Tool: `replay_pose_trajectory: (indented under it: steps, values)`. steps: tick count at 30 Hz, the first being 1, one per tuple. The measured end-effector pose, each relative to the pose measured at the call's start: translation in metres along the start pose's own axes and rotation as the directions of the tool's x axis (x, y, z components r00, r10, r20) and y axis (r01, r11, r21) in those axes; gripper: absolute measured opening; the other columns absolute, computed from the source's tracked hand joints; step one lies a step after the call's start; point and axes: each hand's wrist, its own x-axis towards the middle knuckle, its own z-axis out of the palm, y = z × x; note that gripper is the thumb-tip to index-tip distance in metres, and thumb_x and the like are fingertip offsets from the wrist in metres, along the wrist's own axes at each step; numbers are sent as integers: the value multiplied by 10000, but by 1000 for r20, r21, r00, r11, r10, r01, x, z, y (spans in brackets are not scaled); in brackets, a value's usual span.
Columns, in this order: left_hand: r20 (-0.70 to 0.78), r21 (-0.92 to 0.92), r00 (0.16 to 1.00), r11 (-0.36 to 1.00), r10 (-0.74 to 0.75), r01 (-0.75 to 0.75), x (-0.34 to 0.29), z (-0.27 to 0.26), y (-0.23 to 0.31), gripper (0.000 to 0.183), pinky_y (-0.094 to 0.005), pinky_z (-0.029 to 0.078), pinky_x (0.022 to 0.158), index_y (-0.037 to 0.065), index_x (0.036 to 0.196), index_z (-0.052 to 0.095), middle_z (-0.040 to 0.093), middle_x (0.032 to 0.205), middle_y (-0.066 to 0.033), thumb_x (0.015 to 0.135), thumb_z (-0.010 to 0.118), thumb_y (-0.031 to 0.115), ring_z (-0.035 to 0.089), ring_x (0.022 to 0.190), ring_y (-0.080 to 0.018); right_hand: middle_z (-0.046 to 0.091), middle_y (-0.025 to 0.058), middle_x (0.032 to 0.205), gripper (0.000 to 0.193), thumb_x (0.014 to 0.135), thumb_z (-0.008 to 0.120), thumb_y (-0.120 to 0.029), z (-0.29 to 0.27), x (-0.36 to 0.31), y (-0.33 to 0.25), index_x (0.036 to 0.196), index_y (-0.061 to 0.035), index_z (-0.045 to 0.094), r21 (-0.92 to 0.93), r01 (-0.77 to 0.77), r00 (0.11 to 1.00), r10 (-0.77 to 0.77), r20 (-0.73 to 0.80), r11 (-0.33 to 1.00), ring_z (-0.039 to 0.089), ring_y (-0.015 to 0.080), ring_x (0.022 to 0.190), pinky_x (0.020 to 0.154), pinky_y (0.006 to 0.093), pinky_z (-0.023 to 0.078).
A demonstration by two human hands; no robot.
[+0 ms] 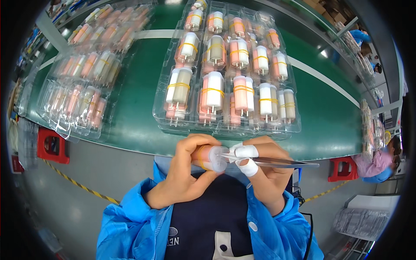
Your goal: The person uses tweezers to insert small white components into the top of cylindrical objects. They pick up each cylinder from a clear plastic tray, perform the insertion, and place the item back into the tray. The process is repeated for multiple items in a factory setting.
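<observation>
My left hand is wrapped round a banded bundle of pink and white cylinders, in front of my chest near the table edge. A yellow rubber band circles it, and its whitish end faces my right hand. My right hand is closed on metal tweezers, whose long shank points off to the right. White coverings wrap my right thumb and index finger. Something white and thin shows between those fingertips and the bundle's end; I cannot tell whether it is part of the tweezers or a wipe.
Just beyond my hands, a clear plastic tray holds several banded bundles in pink, white and grey on the green table. More filled trays stand at the left. Red stools flank the table. A person in pink is at the far right.
</observation>
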Motion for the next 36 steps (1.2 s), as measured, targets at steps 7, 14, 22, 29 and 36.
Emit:
replay_pose_trajectory:
  steps: [7,14,22,29,36]
  values:
    - [100,171,988,976,116,-132,7,-7,1,492,-363,442,843,-41,1198,477,522,1115,-202,746,665,-5,535,989,-310,669,156,868,176,766,693,8,0,3,3,941,14,673,-60,50,998,-48,34,997,650,206,774,667,292,517]
    - [56,217,996,973,73,-84,5,-4,2,481,-365,436,821,-34,1161,506,526,1109,-198,707,666,-21,534,961,-321,670,155,863,166,773,681,13,0,7,5,939,21,671,-99,66,995,-58,78,993,654,207,770,669,287,517]
    - [60,294,994,950,88,-102,7,-6,2,496,-364,426,808,-26,1159,512,529,1107,-194,690,671,-30,530,940,-319,673,154,855,144,780,680,6,2,6,12,923,21,669,-94,76,996,-71,56,993,651,201,764,656,282,512]
    - [75,346,987,925,141,-158,10,-6,4,512,-366,424,797,-23,1154,520,530,1100,-187,669,680,-39,527,930,-318,672,151,852,144,781,690,0,2,3,14,923,20,671,-54,70,998,-70,7,996,649,198,758,647,278,510]
    - [69,361,990,922,122,-139,9,-6,5,515,-365,425,787,-26,1142,532,533,1088,-183,652,692,-37,524,918,-320,673,154,860,158,777,697,-1,3,0,19,932,18,671,-41,69,997,-70,-16,997,644,196,755,657,280,509]
